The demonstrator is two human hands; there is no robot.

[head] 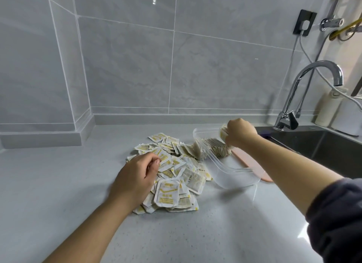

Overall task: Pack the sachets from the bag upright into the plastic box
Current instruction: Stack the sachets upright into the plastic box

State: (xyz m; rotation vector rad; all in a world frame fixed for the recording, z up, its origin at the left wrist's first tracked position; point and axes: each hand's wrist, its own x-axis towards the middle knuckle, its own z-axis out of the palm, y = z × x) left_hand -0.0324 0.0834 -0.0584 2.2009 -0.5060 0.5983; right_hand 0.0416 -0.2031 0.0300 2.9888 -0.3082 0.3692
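The right hand's (pixel 240 133) fingers (pixel 228 140) curl round a small bundle of sachets (pixel 222 133) at the far end of the clear plastic box (pixel 235 177), just above the upright row of sachets (pixel 211 147) inside it. The left hand's (pixel 135 176) fingers (pixel 154 162) curl over the loose pile of sachets (pixel 166 195) on the tabletop (pixel 195 233); whether they pinch one cannot be told.

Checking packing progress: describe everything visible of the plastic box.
The plastic box is clear, lidless, oblong with rounded corners, on the grey counter between the loose pile and the sink. Upright sachets fill its far half; the near half is empty. The right hand grips sachets at its far end.
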